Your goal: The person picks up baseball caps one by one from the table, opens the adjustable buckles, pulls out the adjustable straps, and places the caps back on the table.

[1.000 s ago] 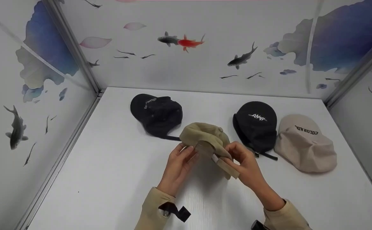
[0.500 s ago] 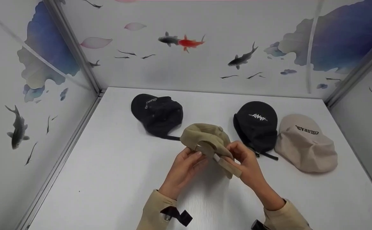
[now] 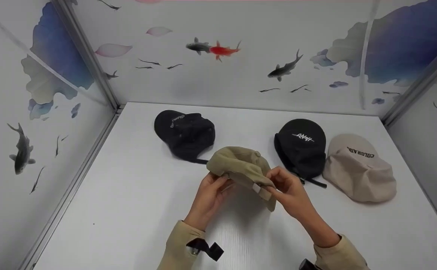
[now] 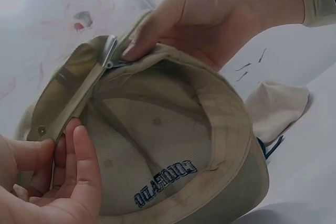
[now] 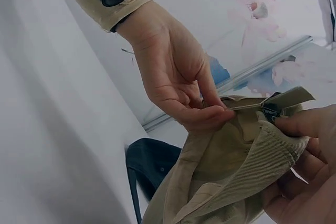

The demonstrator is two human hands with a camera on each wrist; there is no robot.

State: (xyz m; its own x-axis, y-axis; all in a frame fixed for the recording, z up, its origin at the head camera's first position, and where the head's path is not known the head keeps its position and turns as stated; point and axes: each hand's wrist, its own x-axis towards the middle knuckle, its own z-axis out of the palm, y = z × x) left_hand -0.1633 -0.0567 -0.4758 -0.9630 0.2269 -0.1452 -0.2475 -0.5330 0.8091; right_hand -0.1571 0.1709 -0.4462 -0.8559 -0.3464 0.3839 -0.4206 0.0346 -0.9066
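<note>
Both hands hold a khaki baseball cap (image 3: 237,159) above the table, its back strap and opening turned toward me. My left hand (image 3: 211,195) pinches the left end of the strap between thumb and fingers. At the metal buckle (image 4: 108,52), my right hand (image 3: 289,191) grips the cap's edge, thumb beside the buckle. In the left wrist view the inside of the cap shows, with dark reversed stitching (image 4: 165,183). The right wrist view shows the loose strap end (image 5: 294,98) sticking out past the buckle.
On the white table (image 3: 128,210) lie a dark cap (image 3: 188,135) at the back left, a black cap (image 3: 303,146) with white lettering to the right, and a beige cap (image 3: 359,168) beside it. Printed panels (image 3: 241,86) wall in the back and sides.
The strap has been drawn straighter and the gap above it has narrowed. The left hand moved slightly right, then back left. The loose strap end by the right hand now shows less.
</note>
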